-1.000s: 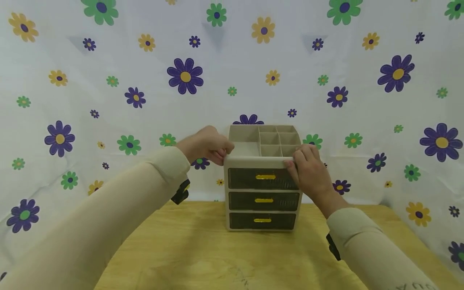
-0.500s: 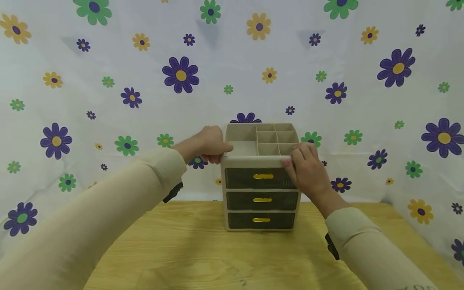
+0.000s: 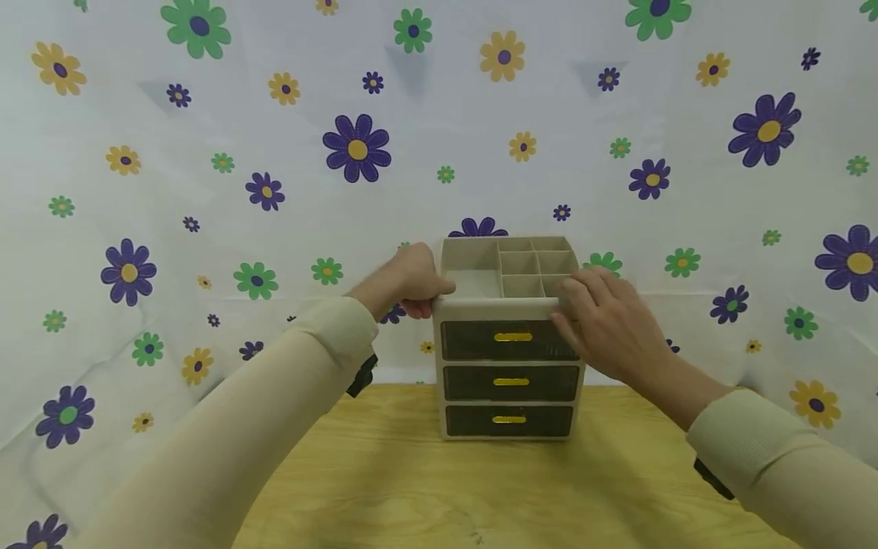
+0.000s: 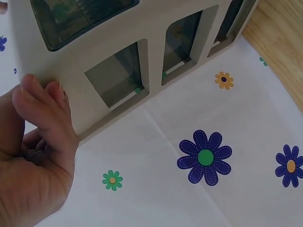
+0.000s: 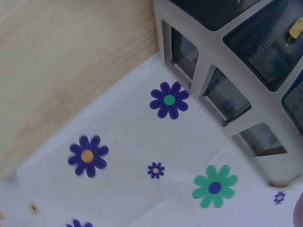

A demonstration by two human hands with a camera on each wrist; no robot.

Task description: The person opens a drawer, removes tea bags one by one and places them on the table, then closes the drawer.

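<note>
A beige drawer organizer stands upright on the table, its three dark, see-through drawers closed. Each drawer front bears a yellow handle. My left hand grips the organizer's top left edge, thumb over the rim and the other fingers bent against the outside. In the left wrist view, that hand lies against the side wall near the top. At the top right front corner, my right hand holds the rim with curled fingers, thumb at the front. Only a fingertip shows in the right wrist view.
The organizer's top has one wide compartment on the left and several small ones on the right. Cut-out windows line both side walls. Behind the wood-grain table hangs a white cloth printed with flowers.
My right wrist and forearm have swung outward to the right, with the fingers staying at the organizer's corner. My left hand keeps its place on the left edge. The head view has shifted slightly.
</note>
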